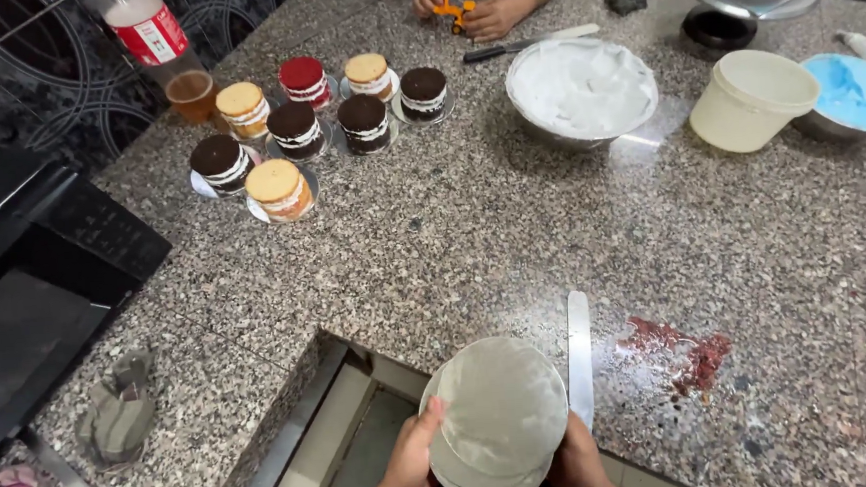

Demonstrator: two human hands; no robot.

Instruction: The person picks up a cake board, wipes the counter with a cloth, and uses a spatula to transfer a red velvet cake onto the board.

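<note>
My left hand (407,471) and my right hand (575,460) hold a small stack of round silver cake boards (499,415) at the near edge of the granite counter (472,231). The left thumb lies on the boards' left rim and the right hand grips the right rim from below. A long flat metal spatula (579,350) lies on the counter just right of the boards, its handle hidden behind my right hand.
Several small layered cakes (296,130) on little plates stand at the far left, near a soda bottle (147,28) and glass (190,91). A bowl of white cream (582,89), a cream tub (753,99) and a blue-icing bowl (857,95) sit at the back. Another person's hands (469,6) hold an orange toy. Red crumbs (685,350) stain the counter.
</note>
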